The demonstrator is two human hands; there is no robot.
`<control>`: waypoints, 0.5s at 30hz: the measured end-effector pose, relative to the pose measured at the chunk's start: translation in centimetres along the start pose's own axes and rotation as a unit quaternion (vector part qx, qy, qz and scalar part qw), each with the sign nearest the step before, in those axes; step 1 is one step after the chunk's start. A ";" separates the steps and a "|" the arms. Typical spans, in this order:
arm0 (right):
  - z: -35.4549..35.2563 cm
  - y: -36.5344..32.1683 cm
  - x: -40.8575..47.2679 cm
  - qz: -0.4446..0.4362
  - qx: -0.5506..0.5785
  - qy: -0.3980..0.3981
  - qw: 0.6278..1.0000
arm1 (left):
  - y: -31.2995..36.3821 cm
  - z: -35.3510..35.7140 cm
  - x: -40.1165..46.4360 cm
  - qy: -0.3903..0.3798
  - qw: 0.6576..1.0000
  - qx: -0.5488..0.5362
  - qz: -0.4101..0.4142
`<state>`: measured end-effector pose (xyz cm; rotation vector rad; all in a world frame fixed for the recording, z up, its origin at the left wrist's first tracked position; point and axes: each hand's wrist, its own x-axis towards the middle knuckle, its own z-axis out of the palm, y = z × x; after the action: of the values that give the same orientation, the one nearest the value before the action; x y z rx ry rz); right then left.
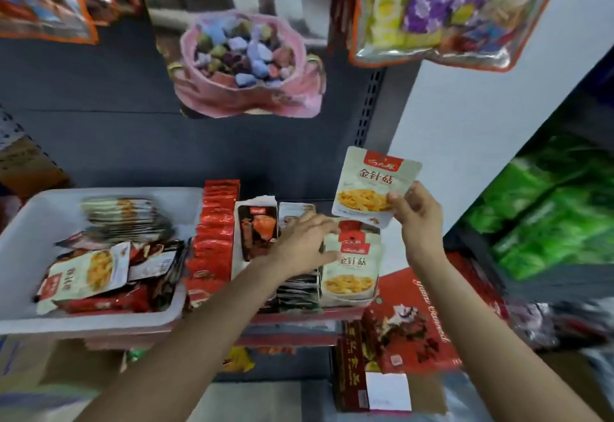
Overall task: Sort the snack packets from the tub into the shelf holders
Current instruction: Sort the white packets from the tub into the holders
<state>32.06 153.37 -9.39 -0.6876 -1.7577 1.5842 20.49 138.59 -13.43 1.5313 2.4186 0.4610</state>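
My right hand (pixel 417 212) pinches a pale snack packet (pixel 370 182) with a red label and yellow noodles printed on it, held up above the shelf holders. Below it stands a row of matching pale packets (pixel 352 268) in the rightmost holder. My left hand (pixel 304 242) lies with spread fingers on the dark packets (pixel 297 285) in the holder just left of that row. Further left stand a dark-and-orange packet row (pixel 257 232) and a red packet row (pixel 216 232). The white tub (pixel 30 222) at the left holds several mixed packets, one pale one (pixel 86 272) on top.
A pink bag of wrapped sweets (pixel 246 66) and other clear sweet bags (pixel 432 6) hang above the shelf. Green packs (pixel 548 209) fill a shelf at the right. Red boxes (pixel 415 318) stand below the holders, beside the shelf's front edge.
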 end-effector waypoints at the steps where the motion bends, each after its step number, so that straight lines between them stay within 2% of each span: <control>1: -0.3 0.3 0.1 0.003 0.001 -0.008 1.000 | 0.1 0.0 -0.2 0.008 1.000 -0.006 0.006; 7: -1.8 2.7 0.3 0.072 0.017 -0.093 0.993 | -0.3 0.6 -1.6 0.034 0.999 0.005 0.024; 11: -2.2 3.3 0.1 0.077 -0.004 -0.118 0.990 | -0.2 0.5 -1.8 0.042 0.999 -0.007 0.018; 13: -2.4 3.8 0.3 0.081 -0.084 -0.142 0.983 | -0.2 0.6 -1.7 0.037 0.999 -0.011 0.013; 15: -2.3 4.1 0.4 0.092 -0.205 -0.188 0.956 | -0.2 0.6 -1.6 0.037 0.999 -0.016 0.007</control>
<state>33.40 155.67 -13.31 -0.7994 -2.4083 1.5592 21.22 137.10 -14.06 1.5445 2.4442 0.5663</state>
